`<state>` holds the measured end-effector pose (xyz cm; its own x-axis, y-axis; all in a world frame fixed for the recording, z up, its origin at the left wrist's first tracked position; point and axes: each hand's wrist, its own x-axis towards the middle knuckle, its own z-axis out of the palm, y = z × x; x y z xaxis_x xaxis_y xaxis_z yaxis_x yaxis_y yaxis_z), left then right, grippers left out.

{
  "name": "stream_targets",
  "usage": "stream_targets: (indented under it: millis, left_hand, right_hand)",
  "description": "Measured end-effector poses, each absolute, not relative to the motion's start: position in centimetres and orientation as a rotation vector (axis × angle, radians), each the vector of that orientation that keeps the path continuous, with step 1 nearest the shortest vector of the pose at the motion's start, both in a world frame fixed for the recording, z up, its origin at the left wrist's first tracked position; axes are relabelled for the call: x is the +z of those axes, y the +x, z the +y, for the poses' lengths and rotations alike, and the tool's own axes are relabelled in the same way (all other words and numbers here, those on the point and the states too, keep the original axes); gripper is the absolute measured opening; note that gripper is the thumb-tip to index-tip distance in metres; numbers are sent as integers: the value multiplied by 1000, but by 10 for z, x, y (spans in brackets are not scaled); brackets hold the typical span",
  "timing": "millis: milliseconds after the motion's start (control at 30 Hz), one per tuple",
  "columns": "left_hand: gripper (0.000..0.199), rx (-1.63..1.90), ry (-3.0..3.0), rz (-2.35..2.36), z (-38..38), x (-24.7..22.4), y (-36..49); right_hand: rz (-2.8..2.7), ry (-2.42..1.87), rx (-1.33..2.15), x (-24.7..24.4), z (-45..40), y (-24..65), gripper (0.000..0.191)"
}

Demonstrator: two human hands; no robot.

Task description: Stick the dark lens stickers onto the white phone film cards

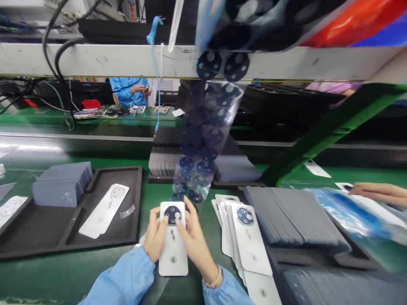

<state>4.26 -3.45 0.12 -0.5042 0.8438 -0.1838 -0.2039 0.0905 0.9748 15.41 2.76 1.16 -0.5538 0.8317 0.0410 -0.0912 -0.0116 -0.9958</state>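
A white phone-shaped panel (pixel 173 254) with a dark round camera piece (pixel 172 215) at its top is held between both hands, low in the centre. My left hand (pixel 155 236) grips its left edge, the thumb on the camera piece. My right hand (pixel 197 245) closes on the right edge, its thumb just below a pale round spot. Beside my right hand lies a fanned stack of similar white panels (pixel 252 245). Above the held panel hangs a clear plastic sheet (pixel 206 140) with rows of dark round pieces.
On the left, a black tray (pixel 139 203) holds grey panels (pixel 57 190) and white panels (pixel 104 209). Grey panels (pixel 295 216) fill another tray at right. A green post (pixel 333 127) slants there. Another person's hand (pixel 381 192) is at far right; a person in blue (pixel 130 93) sits beyond.
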Motion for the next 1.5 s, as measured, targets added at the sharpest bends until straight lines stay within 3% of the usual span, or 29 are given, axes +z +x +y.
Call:
stream_targets:
  millis: [133,300,400,700,833,1100,1300,1500]
  left_hand:
    - [51,1617,624,1511,-35,4,38]
    - [47,1299,812,1288,-37,9,42]
    - [44,1214,967,1171,-38,8,47]
    - [46,1483,867,1315,-36,12,43]
    - [45,1452,893,1300,-36,12,46]
    - [42,1417,948,1277,-40,8,46]
    - [43,1374,967,1216,-42,6,48]
    - [41,1365,983,1211,-42,4,47]
  right_hand:
    - [-1904,-885,1294,3,-2,161,87]
    - [-2089,-1186,862,-19,-28,176,123]
    - [-2095,-1227,755,-22,-29,195,114]
    - [-1877,-1394,258,-24,59,290,50]
    - [-1984,-1333,254,-37,73,299,55]
    - [-2288,-1364,94,-38,14,335,82]
    - [-2402,-1318,84,-56,10,338,67]
    - [-2387,-1197,-17,-59,49,322,66]
